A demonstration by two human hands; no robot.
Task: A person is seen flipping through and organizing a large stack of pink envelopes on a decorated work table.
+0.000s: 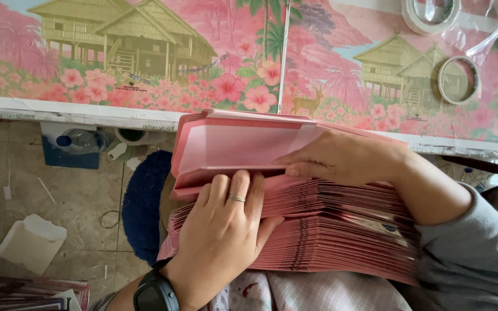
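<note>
A thick stack of pink envelopes (341,230) rests on my lap, fanned along its edge. My left hand (220,236), with a ring and a black wristwatch, lies flat on the near end of the stack. My right hand (341,158) pinches the upper bundle of pink envelopes (237,147), lifted and tilted up off the stack. Its fingers curl over the bundle's edge, thumb underneath.
A table edge (87,112) with a pink floral cloth runs across the top; two tape rolls (459,80) lie on it at the right. On the floor at the left are a plastic bottle (82,140), a beige envelope (30,242) and a dark blue mat (142,201).
</note>
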